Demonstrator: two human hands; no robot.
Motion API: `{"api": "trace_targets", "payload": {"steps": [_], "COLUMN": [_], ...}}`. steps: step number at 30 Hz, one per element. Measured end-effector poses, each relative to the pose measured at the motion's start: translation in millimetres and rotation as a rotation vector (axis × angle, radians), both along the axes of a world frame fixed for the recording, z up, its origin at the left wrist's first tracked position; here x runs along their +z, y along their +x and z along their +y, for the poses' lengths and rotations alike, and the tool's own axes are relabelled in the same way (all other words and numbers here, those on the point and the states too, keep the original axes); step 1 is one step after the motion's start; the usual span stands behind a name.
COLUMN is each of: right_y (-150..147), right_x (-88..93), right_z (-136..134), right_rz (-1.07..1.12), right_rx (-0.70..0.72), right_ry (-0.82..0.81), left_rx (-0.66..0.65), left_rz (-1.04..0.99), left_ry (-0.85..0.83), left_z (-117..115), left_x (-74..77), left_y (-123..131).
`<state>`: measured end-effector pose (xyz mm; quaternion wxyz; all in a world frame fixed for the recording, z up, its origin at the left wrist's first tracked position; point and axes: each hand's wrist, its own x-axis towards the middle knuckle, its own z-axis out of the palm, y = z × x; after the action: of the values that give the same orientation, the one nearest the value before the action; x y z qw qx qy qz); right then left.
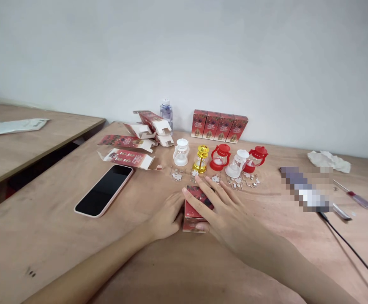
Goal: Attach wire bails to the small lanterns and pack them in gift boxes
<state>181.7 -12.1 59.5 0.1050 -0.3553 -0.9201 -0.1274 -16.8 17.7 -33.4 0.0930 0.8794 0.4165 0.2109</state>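
Note:
A small red printed box [195, 212] stands on the wooden table in front of me. My left hand [167, 216] is closed against its left side, with some fingertips hidden. Over its top and right side lies my right hand [223, 211], fingers stretched out and apart, thumb at the front face. Just beyond are small lanterns: a white one [181, 153], a gold one [202, 159], a red one [220, 157], another white one [237, 164] and another red one [257, 159]. Metal wire pieces [235, 182] with small round parts lie before them.
Four-sided red boxes [219, 126] stand in a row by the wall. Opened, flattened cartons [126, 157] and a bottle [166, 114] are at back left. A phone [104, 191] lies left; right are a cabled, blurred device [304, 190], a screwdriver [358, 198] and crumpled tissue [328, 161].

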Motion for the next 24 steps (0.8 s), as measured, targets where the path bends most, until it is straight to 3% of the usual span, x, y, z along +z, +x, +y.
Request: {"api": "trace_targets", "payload": {"steps": [2, 4, 6, 8, 10, 13, 16, 18, 21, 24], "right_y": [-0.4, -0.2, 0.1, 0.4, 0.5, 0.9, 1.3, 1.4, 0.9, 0.4], "right_x": [1.6, 2.5, 2.4, 1.8, 1.3, 1.7, 3.2, 4.4, 5.7, 5.9], "right_z": [1.9, 3.4, 4.1, 4.2, 4.0, 3.7, 3.9, 4.2, 4.5, 4.3], "right_rz": [-0.007, -0.006, 0.004, 0.016, 0.023, 0.020, 0.017, 0.012, 0.004, 0.010], "right_rx": [0.009, 0.021, 0.025, 0.019, 0.014, 0.022, 0.017, 0.017, 0.023, 0.022], "right_ry": [0.000, -0.002, -0.010, -0.020, -0.026, -0.030, -0.031, -0.040, -0.057, -0.051], "left_rx": [0.082, 0.331, 0.666, 0.864, 0.972, 1.033, 1.016, 0.916, 0.612, 0.281], "left_rz": [0.044, 0.134, 0.252, 0.328, 0.368, 0.398, 0.351, 0.234, 0.048, 0.011], "left_ry": [0.026, 0.133, 0.264, 0.290, 0.240, 0.179, 0.235, 0.352, 0.442, 0.292], "left_z": [2.2, 9.9, 21.3, 32.6, 40.4, 44.4, 43.9, 42.0, 33.5, 18.4], "left_x": [2.8, 6.8, 11.3, 14.6, 16.2, 16.5, 17.6, 18.2, 15.6, 9.6], "left_y": [-4.5, -14.0, -28.6, -45.5, -60.5, -73.8, -75.8, -72.2, -58.5, -35.4]}}
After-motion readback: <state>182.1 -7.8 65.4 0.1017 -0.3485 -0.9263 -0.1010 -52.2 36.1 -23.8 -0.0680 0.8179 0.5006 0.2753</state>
